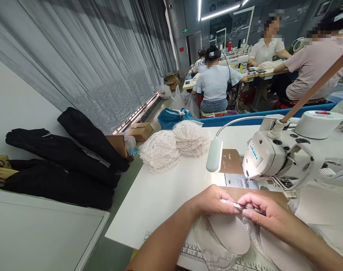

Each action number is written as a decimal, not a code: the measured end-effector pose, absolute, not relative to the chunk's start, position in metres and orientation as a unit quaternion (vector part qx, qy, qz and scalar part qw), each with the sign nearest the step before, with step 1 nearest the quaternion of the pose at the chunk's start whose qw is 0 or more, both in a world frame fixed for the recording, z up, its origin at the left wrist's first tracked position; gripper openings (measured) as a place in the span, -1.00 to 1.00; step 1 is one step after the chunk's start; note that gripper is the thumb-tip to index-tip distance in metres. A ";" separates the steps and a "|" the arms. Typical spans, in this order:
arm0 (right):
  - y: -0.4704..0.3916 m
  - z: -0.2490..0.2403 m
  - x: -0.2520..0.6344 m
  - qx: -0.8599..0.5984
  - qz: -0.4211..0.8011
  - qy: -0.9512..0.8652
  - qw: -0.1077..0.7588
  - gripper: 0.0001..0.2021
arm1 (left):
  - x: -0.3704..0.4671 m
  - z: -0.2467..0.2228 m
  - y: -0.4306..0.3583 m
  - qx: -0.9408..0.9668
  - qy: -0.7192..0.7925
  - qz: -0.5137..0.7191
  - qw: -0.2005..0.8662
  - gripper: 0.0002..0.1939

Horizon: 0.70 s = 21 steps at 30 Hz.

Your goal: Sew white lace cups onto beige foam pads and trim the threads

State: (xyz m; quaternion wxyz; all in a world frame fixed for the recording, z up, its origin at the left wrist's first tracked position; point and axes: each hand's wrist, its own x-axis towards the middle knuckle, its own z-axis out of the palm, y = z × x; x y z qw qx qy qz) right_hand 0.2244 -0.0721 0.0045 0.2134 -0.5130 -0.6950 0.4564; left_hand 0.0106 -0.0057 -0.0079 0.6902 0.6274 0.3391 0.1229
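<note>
My left hand [216, 201] pinches the upper edge of a white lace piece [201, 237] at the table's front. Closed around a slim dark metal tool [258, 211], my right hand [262, 209] meets the left fingertips, with the tool's tip at the lace edge. Below the hands hangs a smooth pale oval cup [230, 233] joined with the lace. A second pale cup [281, 248] lies under my right forearm. Just beyond the hands is the needle area of a white sewing machine [264, 154].
Two stacks of lace cups [161, 148] [190, 137] sit at the table's far left. A lamp [214, 155] on a bent neck hangs left of the machine. More pale pieces [321, 210] lie at right. Several people work at tables beyond; black bundles [66, 165] lie at left.
</note>
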 end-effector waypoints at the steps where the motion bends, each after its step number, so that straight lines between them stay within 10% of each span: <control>1: -0.072 0.003 0.223 -0.510 0.450 -0.701 0.214 -0.68 | 0.011 -0.009 -0.006 0.630 0.338 0.119 0.689 -0.63; 21: -0.069 -0.017 0.219 -0.550 0.468 -0.640 0.264 -0.65 | -0.011 0.005 0.004 0.761 0.301 0.031 0.574 -0.57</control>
